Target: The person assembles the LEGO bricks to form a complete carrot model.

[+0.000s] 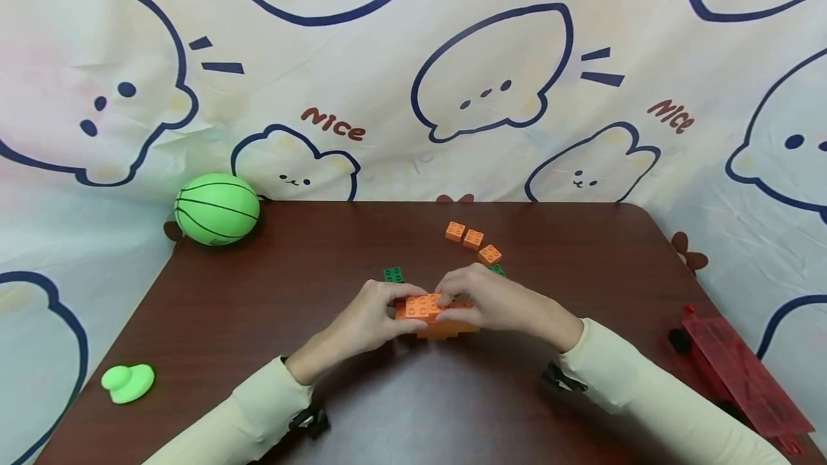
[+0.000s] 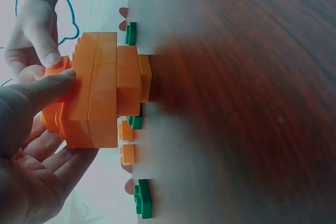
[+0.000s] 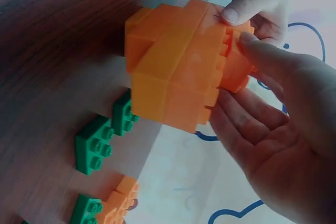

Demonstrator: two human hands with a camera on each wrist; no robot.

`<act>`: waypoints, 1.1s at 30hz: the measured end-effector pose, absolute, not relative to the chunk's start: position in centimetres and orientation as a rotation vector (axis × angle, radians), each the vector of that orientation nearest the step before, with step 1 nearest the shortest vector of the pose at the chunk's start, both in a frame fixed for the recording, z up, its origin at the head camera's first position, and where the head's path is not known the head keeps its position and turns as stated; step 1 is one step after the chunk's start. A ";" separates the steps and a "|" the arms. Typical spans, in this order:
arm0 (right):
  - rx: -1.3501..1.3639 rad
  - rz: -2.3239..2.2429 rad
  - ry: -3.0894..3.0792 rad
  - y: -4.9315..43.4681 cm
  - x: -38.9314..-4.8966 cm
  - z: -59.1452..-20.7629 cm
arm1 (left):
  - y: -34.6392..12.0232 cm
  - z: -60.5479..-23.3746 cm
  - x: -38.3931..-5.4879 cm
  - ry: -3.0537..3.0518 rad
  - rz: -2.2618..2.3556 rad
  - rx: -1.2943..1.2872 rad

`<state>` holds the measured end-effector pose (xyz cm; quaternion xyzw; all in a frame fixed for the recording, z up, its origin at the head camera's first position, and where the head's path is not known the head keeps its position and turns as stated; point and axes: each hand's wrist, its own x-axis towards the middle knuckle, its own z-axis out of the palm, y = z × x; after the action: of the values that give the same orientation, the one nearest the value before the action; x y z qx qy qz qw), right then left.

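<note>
A stepped build of orange toy bricks (image 1: 446, 330) stands on the table between the hands, wider in its upper layers than at its base. An orange brick (image 1: 420, 306) sits on its top, studs up. From the left, my left hand (image 1: 370, 316) grips this top brick between thumb and fingers; its thumb (image 2: 52, 85) lies along the near side. At the other end my right hand (image 1: 492, 300) pinches the top layer, thumb in front and fingers behind. In the right wrist view the layered side (image 3: 178, 72) of the build shows, with a row of studs beside the fingers.
Behind the build lie loose orange bricks (image 1: 474, 239), a green brick (image 1: 393, 275) and another green brick (image 1: 497, 269) partly hidden by the right hand. A green ball (image 1: 217, 209) sits at the back left, a light-green toy (image 1: 128, 383) at left, a red toy vehicle (image 1: 743, 372) at right.
</note>
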<state>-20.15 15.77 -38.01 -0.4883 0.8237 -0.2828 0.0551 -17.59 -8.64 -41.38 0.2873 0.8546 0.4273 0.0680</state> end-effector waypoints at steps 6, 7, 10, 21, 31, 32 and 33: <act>-1.433 -0.853 2.508 15.9 -20.1 -38.3 | -8.6 -41.2 -17.6 2.597 1.260 0.872; -1.406 -0.850 2.516 16.0 -20.1 -38.4 | -8.6 -41.2 -17.6 2.601 1.254 0.875; -1.345 -0.806 2.558 16.2 -20.2 -39.0 | -8.6 -41.2 -17.7 2.610 1.235 0.883; -1.432 -0.681 2.724 16.5 -19.5 -40.0 | -8.5 -41.2 -17.7 2.594 1.233 0.895; -1.502 -0.688 2.748 16.5 -19.4 -40.3 | -8.5 -41.1 -17.7 2.599 1.221 0.916; -1.507 -0.691 2.752 16.5 -19.4 -40.3 | -8.5 -41.1 -17.6 2.596 1.222 0.918; -1.510 -0.691 2.755 16.5 -19.3 -40.3 | -8.5 -41.1 -17.6 2.596 1.218 0.918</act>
<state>-19.31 16.51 -40.33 -0.4692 0.8558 -0.2145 -0.0378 -17.63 -8.49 -41.07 0.3043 0.8604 0.4037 0.0650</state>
